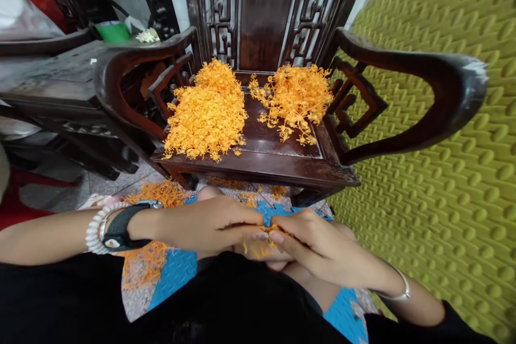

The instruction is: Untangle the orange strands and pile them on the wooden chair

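Over my lap, my left hand [226,223] and my right hand [316,236] meet at the fingertips. Both are closed in a pinch on a small orange plastic piece [264,249] with thin prongs, mostly hidden behind the fingers. Beyond them, on the seat of a dark wooden chair [258,164], lie two heaps of spidery orange plastic pieces. The left heap [207,113] is larger and dense; the right heap [300,97] is looser, with strays at its front edge.
Thin orange scraps [145,258] are strewn over the speckled floor and blue mat [177,277] by my legs. A dark side table [48,75] at left bears a green container [113,31]. Yellow-green bumpy padding [443,199] covers the right side.
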`<state>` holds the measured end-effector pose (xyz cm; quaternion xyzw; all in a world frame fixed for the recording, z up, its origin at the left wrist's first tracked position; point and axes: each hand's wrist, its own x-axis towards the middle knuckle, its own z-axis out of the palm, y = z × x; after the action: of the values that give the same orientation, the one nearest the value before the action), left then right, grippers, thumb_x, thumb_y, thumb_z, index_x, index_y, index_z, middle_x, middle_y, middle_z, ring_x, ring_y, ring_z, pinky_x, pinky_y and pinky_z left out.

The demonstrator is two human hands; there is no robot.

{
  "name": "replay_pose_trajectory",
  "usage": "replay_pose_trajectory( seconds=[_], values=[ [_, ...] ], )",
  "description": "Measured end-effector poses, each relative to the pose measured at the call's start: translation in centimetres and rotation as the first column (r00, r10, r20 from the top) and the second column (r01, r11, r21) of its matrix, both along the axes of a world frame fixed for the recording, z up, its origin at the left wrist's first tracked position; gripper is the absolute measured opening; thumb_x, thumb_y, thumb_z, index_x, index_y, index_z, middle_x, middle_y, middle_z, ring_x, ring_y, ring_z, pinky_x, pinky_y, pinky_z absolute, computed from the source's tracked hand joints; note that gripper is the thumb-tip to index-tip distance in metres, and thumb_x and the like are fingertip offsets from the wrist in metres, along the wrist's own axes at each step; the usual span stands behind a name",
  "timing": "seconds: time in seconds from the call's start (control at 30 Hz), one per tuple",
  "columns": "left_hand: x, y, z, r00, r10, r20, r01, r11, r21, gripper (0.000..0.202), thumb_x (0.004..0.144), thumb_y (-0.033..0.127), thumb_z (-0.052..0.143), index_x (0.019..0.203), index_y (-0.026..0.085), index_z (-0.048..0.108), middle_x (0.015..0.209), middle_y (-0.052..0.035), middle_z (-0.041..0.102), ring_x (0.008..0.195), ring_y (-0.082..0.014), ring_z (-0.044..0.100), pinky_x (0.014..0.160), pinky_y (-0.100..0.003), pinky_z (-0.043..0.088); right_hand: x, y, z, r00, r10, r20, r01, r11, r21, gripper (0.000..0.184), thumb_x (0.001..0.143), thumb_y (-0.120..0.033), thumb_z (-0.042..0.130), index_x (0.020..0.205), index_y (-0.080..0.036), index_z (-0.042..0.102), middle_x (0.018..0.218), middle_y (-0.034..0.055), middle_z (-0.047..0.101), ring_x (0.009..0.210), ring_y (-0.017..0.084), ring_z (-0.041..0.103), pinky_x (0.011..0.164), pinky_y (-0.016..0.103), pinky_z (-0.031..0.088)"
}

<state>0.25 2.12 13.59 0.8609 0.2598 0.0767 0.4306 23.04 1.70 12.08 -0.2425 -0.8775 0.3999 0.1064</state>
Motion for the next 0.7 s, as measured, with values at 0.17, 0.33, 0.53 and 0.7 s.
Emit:
replay_pose_trajectory(
  seconds=[0.17, 0.33, 0.53, 0.7],
  values=[
    [-0.1, -1.0, 0.2, 0.99, -0.141, -0.012, 0.141, 0.98, 0.141, 0.028, 0.099, 0.027, 0.035, 0.076, 0.018, 0.048, 0.073, -0.0005, 0.057, 0.067, -0.0122, 0.051, 0.065, -0.025, 0.04, 0.4, -1.5, 0.7, 0.988, 0.055, 0.148, -0.097, 0.951, 0.294, 0.03, 0.101, -0.028, 0.032, 0.08, -0.018, 0.051, 0.064, -0.0007, 0.054, 0.054, 0.013, 0.046, 0.053, 0.029, 0.033],
    [-0.3, -2.7, 0.1, 0.978, -0.21, -0.009, 0.202, 0.93, 0.307, 0.021, 0.097, 0.019, 0.035, 0.084, 0.02, 0.051, 0.08, -0.0025, 0.062, 0.077, -0.0158, 0.055, 0.076, -0.03, 0.042, 0.8, -3.0, 0.6, 0.98, 0.126, 0.151, -0.182, 0.872, 0.455, 0.034, 0.1, -0.021, 0.032, 0.07, -0.021, 0.048, 0.063, 0.001, 0.057, 0.055, 0.015, 0.045, 0.054, 0.03, 0.034],
    [-0.3, -3.0, -0.7, 0.975, -0.221, -0.032, 0.221, 0.931, 0.29, 0.02, 0.095, 0.019, 0.039, 0.079, 0.02, 0.05, 0.074, 0.0, 0.062, 0.07, -0.0139, 0.055, 0.071, -0.027, 0.044, 1.6, -3.6, -0.9, 0.985, 0.105, 0.138, -0.158, 0.873, 0.462, 0.034, 0.1, -0.024, 0.031, 0.072, -0.021, 0.051, 0.064, 0.0024, 0.058, 0.057, 0.016, 0.047, 0.057, 0.031, 0.034],
    [0.2, -2.9, -1.2, 0.951, -0.294, -0.092, 0.267, 0.638, 0.722, 0.019, 0.092, 0.019, 0.045, 0.076, 0.018, 0.056, 0.067, -0.002, 0.062, 0.061, -0.0156, 0.053, 0.067, -0.029, 0.046, 2.0, -4.0, -1.4, 0.992, 0.066, 0.107, -0.108, 0.88, 0.463, 0.039, 0.102, -0.03, 0.028, 0.072, -0.021, 0.051, 0.063, 0.0032, 0.058, 0.058, 0.017, 0.048, 0.058, 0.032, 0.036]
  ],
)
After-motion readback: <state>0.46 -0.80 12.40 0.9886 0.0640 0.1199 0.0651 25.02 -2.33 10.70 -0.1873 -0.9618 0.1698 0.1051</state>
